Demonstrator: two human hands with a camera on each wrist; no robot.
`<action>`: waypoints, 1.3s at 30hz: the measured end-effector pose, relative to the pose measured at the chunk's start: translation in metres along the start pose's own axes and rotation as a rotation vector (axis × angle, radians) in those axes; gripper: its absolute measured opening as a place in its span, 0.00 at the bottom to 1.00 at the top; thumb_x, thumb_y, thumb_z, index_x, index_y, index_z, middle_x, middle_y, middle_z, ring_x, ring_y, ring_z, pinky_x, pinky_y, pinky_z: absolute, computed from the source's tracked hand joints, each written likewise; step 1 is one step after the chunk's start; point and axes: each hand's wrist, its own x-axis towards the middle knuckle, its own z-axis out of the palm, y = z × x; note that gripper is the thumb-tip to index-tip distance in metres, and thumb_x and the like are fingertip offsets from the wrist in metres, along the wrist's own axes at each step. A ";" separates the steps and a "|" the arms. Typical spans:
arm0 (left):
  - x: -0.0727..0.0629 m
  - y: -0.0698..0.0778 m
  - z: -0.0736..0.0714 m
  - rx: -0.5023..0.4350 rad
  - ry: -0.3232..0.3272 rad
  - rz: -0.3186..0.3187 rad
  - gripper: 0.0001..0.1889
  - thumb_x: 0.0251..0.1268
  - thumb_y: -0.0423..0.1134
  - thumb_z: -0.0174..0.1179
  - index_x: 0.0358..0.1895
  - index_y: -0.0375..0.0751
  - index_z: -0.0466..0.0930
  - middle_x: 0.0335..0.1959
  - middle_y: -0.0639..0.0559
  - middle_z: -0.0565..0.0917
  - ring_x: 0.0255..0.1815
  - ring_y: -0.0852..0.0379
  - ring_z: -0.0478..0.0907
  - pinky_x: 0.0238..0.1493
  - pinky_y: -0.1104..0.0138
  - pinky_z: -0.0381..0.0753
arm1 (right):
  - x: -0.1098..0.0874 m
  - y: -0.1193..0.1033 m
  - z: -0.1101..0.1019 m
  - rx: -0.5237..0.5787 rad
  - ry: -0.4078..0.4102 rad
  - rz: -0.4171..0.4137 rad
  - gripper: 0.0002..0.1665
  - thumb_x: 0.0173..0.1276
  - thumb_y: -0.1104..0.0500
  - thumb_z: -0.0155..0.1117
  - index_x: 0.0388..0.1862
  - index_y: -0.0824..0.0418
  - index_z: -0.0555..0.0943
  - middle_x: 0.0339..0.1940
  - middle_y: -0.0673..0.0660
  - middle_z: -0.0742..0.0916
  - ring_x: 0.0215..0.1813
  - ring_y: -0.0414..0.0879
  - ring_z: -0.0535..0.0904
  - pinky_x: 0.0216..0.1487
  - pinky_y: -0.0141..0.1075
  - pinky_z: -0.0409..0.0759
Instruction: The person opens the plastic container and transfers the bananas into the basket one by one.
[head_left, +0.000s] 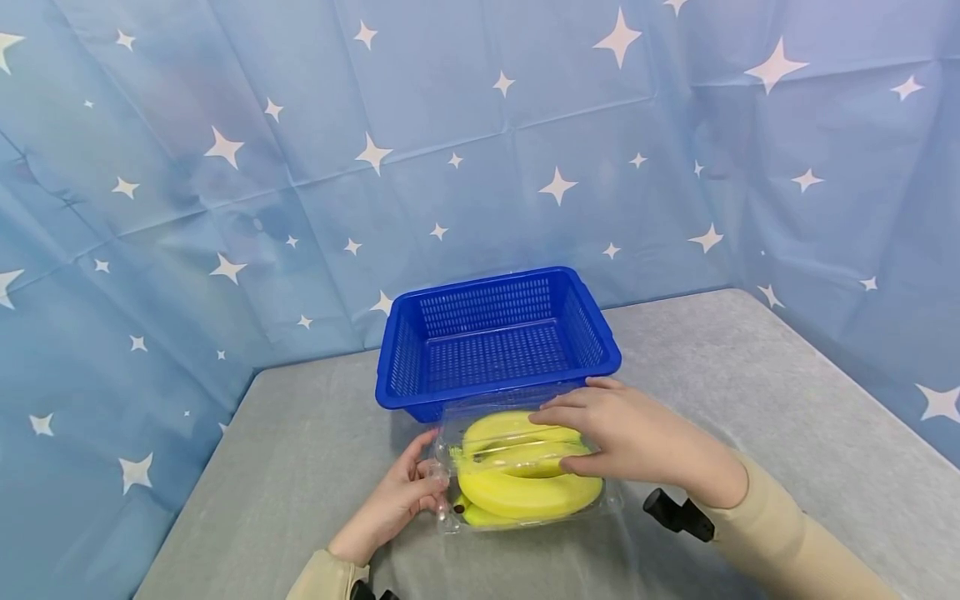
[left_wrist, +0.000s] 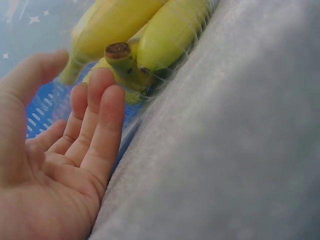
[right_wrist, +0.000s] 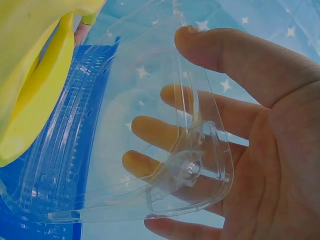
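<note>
A clear plastic clamshell box lies on the table in front of the person, with a bunch of yellow bananas inside. At its left end is the left hand, fingertips right at the box's side; its fingers look fairly straight in the left wrist view, close to the brown-tipped banana stem. Over the right part of the box reaches the right hand, fingers spread. The right wrist view shows those fingers through a clear corner of the box, with the thumb at the plastic's edge.
Directly behind the box stands a blue perforated plastic basket, its front rim close to the box's back edge. Both rest on a grey cloth-covered table. A blue star-patterned curtain hangs behind and along the sides.
</note>
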 end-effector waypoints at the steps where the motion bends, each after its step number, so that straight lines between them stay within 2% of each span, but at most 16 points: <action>1: 0.000 0.000 0.000 0.002 0.003 -0.001 0.43 0.63 0.25 0.56 0.75 0.35 0.37 0.32 0.52 0.77 0.24 0.60 0.79 0.28 0.68 0.81 | 0.000 0.000 0.000 -0.002 0.001 0.000 0.29 0.61 0.48 0.71 0.61 0.54 0.79 0.56 0.49 0.83 0.59 0.47 0.77 0.63 0.58 0.66; 12: -0.001 0.004 0.004 0.056 0.062 -0.046 0.43 0.63 0.27 0.58 0.75 0.36 0.39 0.30 0.50 0.77 0.23 0.59 0.79 0.28 0.68 0.81 | 0.000 0.003 -0.003 -0.002 0.043 -0.013 0.27 0.63 0.48 0.69 0.60 0.55 0.80 0.55 0.49 0.84 0.57 0.46 0.78 0.62 0.58 0.68; 20: 0.000 0.005 0.006 0.092 0.101 -0.071 0.40 0.62 0.28 0.59 0.73 0.39 0.45 0.30 0.51 0.75 0.22 0.59 0.78 0.27 0.67 0.81 | -0.001 0.005 -0.004 0.011 0.080 -0.037 0.24 0.65 0.48 0.68 0.58 0.55 0.80 0.53 0.47 0.84 0.55 0.44 0.79 0.60 0.55 0.70; 27: -0.002 0.005 0.008 0.109 0.065 -0.017 0.36 0.61 0.25 0.57 0.70 0.36 0.51 0.28 0.52 0.74 0.21 0.59 0.78 0.25 0.68 0.80 | -0.001 0.005 -0.006 -0.020 0.149 -0.058 0.22 0.66 0.48 0.67 0.56 0.55 0.82 0.52 0.47 0.85 0.54 0.44 0.79 0.58 0.50 0.72; 39: -0.002 0.003 0.008 0.143 0.003 0.010 0.36 0.60 0.24 0.55 0.71 0.31 0.51 0.27 0.52 0.73 0.20 0.61 0.76 0.23 0.70 0.79 | -0.004 0.009 -0.013 -0.027 0.290 -0.057 0.23 0.65 0.47 0.68 0.55 0.55 0.82 0.55 0.51 0.83 0.57 0.50 0.78 0.56 0.52 0.73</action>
